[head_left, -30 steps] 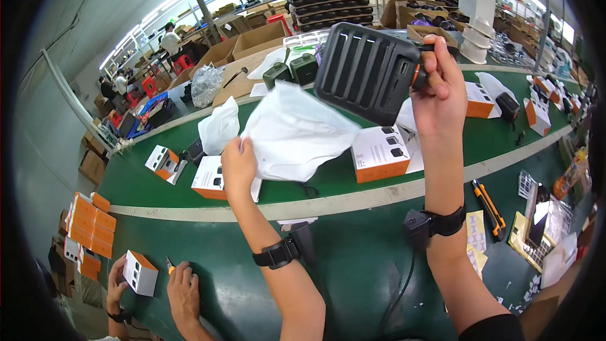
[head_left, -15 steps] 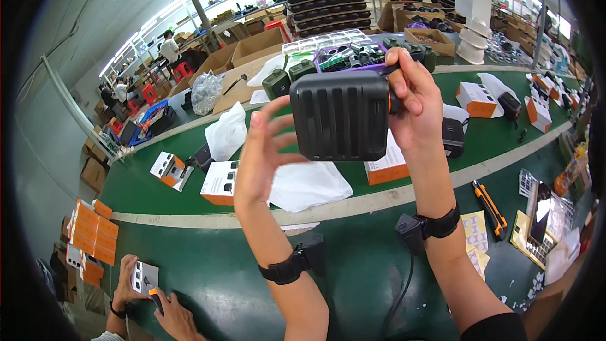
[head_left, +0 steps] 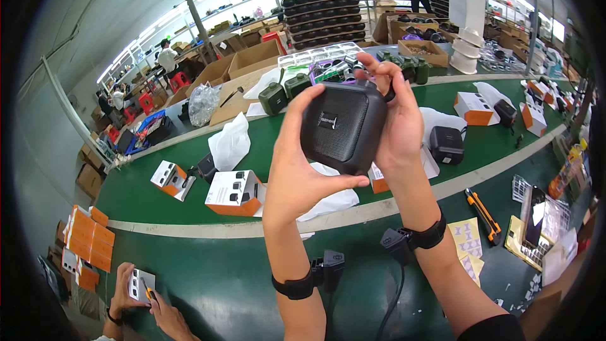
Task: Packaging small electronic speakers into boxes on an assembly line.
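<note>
A small black portable speaker (head_left: 336, 127) is held up over the green bench, its mesh grille and small badge now facing me. My left hand (head_left: 300, 173) grips it from the left, the thumb along the bottom and the fingers at the upper left edge. My right hand (head_left: 399, 113) is closed on the right side near the top corner, its fingertips partly hidden behind the speaker. Below it lie a white wrapping sheet (head_left: 331, 205) and an orange and white carton (head_left: 235, 193). To the right rests another black speaker (head_left: 447, 145).
A co-worker's hands (head_left: 165, 317) work on a small box (head_left: 141, 285) at lower left. An orange utility knife (head_left: 483, 215) and sticker sheets (head_left: 466, 240) lie at right. Green canister-shaped speakers (head_left: 273, 98) stand behind. Orange cartons (head_left: 91, 240) are stacked at far left.
The speaker has been turned from its ribbed face to its grille face. My left hand, open beside it before, has closed on it. My right hand keeps its hold.
</note>
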Demonstrator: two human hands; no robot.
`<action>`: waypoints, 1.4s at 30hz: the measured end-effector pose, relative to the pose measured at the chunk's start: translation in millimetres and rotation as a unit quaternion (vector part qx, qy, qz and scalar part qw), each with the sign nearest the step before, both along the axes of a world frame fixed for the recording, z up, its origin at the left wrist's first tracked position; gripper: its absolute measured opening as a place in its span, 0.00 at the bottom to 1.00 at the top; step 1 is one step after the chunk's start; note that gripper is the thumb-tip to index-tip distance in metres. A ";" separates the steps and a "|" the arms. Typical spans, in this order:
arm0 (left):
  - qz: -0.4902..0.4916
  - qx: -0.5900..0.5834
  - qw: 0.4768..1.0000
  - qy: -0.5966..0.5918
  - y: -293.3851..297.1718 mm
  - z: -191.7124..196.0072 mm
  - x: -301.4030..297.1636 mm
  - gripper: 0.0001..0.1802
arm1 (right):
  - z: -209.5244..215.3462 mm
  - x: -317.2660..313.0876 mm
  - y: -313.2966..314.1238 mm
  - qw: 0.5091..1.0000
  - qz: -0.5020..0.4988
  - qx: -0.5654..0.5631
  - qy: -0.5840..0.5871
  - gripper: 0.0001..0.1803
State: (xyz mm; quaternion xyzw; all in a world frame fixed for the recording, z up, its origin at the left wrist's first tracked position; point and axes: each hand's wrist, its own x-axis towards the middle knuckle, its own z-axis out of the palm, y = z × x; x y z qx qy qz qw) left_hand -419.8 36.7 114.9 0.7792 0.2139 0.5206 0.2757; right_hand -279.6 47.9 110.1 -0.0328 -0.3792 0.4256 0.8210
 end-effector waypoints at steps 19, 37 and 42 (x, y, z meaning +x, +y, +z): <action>0.210 0.239 0.948 0.021 7.2 3.4 -2.6 0.55 | 5.9 -4.5 -9.4 0.988 0.045 -0.059 -0.136 0.25; 0.062 0.073 0.968 -0.232 11.3 2.6 -15.3 0.22 | -11.1 -0.4 14.8 0.955 0.141 -0.254 -0.053 0.26; 0.186 0.047 0.945 -0.266 13.6 -1.2 -46.2 0.11 | -34.9 43.3 37.0 0.891 0.052 -0.171 -0.417 0.33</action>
